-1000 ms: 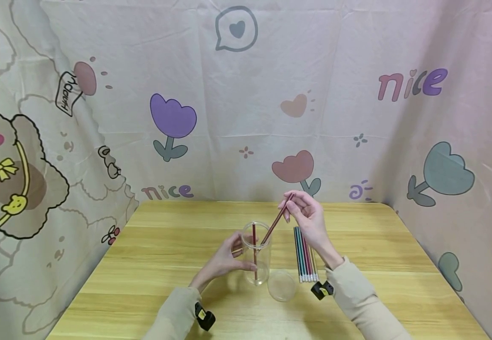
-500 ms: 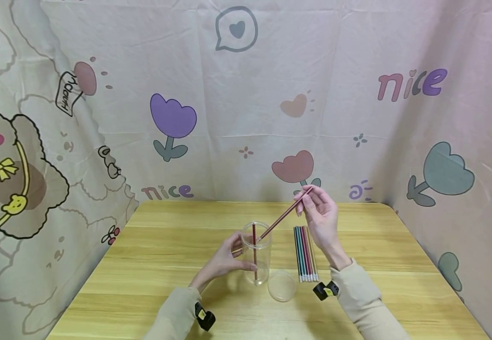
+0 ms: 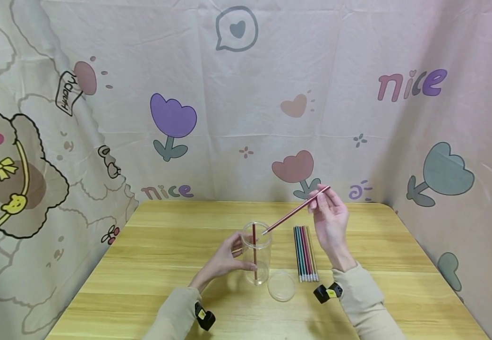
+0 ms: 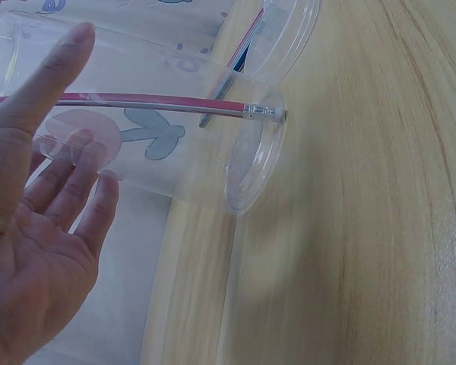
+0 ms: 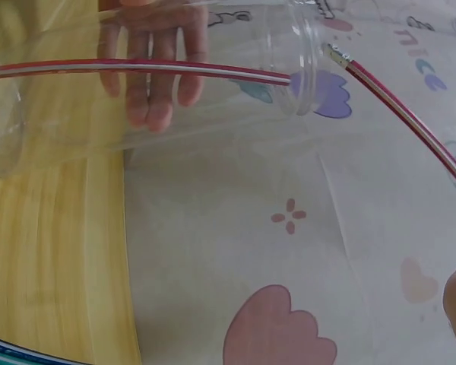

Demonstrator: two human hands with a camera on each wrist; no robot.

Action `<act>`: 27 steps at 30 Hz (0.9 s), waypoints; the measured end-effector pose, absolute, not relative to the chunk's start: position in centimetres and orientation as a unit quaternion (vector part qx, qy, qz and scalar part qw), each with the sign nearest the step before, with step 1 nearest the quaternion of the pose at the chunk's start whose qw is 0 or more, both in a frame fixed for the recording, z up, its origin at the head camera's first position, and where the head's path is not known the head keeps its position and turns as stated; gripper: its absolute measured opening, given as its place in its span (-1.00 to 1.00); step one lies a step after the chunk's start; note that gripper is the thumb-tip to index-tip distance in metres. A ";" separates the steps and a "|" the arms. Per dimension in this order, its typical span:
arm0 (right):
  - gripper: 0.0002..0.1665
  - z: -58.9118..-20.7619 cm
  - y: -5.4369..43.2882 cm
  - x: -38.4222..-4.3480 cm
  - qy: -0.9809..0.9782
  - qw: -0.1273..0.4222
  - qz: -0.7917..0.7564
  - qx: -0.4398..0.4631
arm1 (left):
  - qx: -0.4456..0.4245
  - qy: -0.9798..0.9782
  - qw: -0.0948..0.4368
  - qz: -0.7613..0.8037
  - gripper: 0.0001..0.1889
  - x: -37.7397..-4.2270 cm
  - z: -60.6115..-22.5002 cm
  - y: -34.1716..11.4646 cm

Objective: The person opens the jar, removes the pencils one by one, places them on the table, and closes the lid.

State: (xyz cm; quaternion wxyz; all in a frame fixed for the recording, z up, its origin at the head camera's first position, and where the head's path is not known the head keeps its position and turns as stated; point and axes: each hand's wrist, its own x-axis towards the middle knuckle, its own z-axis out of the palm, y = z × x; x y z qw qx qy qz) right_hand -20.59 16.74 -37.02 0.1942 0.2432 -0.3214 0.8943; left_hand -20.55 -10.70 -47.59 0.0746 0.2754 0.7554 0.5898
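A clear jar [image 3: 264, 267] stands upright on the table, and my left hand [image 3: 222, 259] holds it from the left with thumb and fingers around its wall. Inside it a red pencil [image 4: 156, 100] stands, its eraser end on the jar's bottom. My right hand [image 3: 332, 225], raised to the jar's right, pinches a second red pencil [image 3: 295, 211] near its upper end. That pencil slants down to the left, with its eraser end at the jar's open mouth; in the right wrist view this end [image 5: 337, 55] is just outside the rim.
A row of several pencils [image 3: 305, 254] in dark, green, red and yellow lies right of the jar, eraser ends toward me. The round clear lid [image 3: 282, 286] lies flat at the jar's front right. A patterned cloth [image 3: 237, 94] hangs behind the wooden table [image 3: 165, 245].
My right hand has moved right, drawing the second pencil's lower end up from inside the jar to its mouth and tilting it flatter. My left hand and the jar have stayed put.
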 end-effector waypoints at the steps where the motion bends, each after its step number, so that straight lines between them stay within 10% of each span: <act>1: -0.75 -37.0 16.9 -20.6 -0.313 0.196 0.898 0.238 | 0.274 0.755 0.077 0.591 -0.26 -20.6 -47.6 -10.7; 27: -0.73 -39.0 20.4 -21.9 -0.299 0.245 0.913 0.132 | 0.270 0.747 0.089 0.601 -0.26 -20.5 -47.5 -10.7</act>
